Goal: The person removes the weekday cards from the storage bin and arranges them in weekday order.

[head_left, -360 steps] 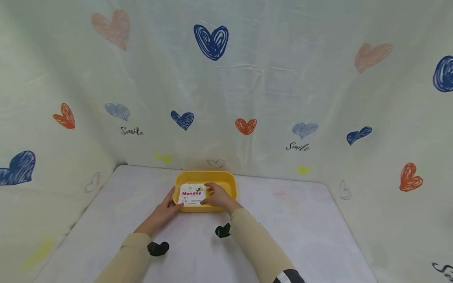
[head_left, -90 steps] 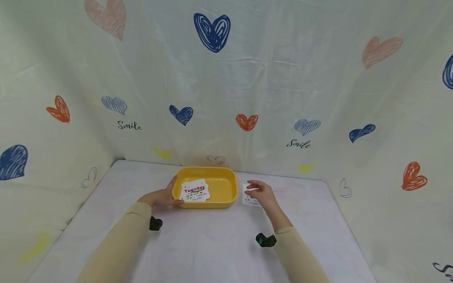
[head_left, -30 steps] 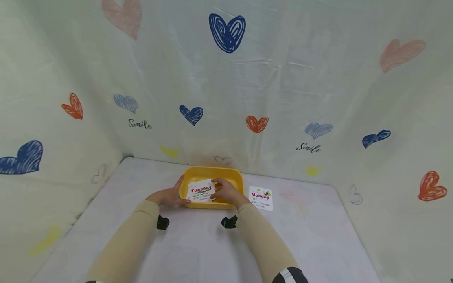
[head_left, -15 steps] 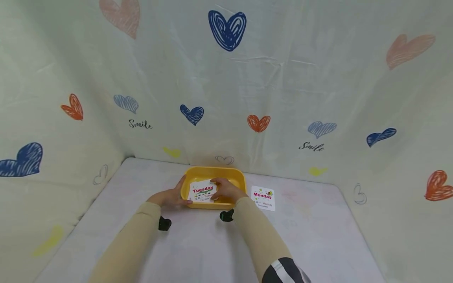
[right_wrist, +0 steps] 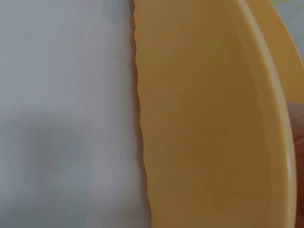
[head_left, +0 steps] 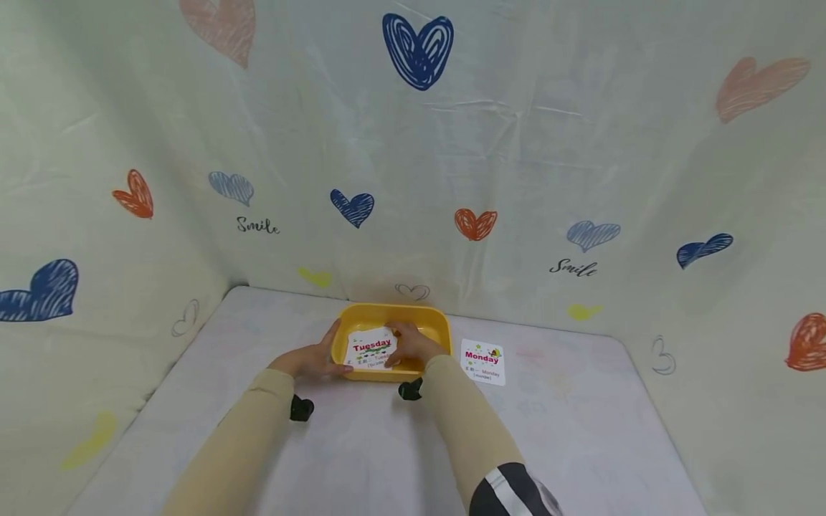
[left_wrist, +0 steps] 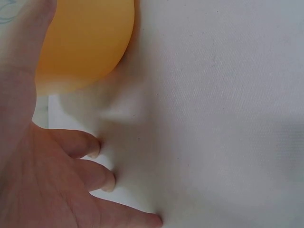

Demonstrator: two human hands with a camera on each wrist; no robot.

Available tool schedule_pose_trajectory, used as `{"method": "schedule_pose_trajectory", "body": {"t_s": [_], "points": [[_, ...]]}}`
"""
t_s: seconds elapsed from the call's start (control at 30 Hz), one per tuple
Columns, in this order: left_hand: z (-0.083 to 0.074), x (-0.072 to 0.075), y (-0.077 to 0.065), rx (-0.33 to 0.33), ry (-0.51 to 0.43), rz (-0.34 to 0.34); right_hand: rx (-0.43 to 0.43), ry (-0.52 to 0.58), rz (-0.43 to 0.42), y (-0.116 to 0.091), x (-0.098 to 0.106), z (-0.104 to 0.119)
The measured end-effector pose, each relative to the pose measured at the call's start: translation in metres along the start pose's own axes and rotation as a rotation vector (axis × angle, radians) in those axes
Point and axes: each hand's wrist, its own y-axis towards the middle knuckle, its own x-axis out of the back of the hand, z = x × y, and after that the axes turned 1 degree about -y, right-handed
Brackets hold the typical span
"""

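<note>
Lying face-up in the left part of the yellow, glossy, round-cornered tray (head_left: 440, 327), the white, thin card printed "Tuesday" (head_left: 369, 346) should handle light, stiffish and flat; probably laminated or coated, so slick against the tray floor. Uneven outline hints at more cards underneath, can't confirm. Best hold: opposite edges, thumb near side, fingers far side; avoid mid-face pressure, it'd likely just slide. Low crease risk

Hands apart. Right hand (head_left: 410, 345) is at the card's right end, thumb and fingers bent with a gap between; can't tell if it's gripping. Left hand (head_left: 312, 360) spread at the tray's left end, thumb at the near corner, three fingertips on the white table (head_left: 361, 444). Matching "Monday" card (head_left: 482, 362) sits right of the tray
</note>
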Motion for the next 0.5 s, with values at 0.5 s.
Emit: {"method": "schedule_pose_trajectory", "body": {"t_s": [0.5], "points": [[-0.0069,0.0057,-0.0101,-0.049,0.005,0.018,-0.09,0.018,0.018,-0.0027,0.0045,0.0072]]}}
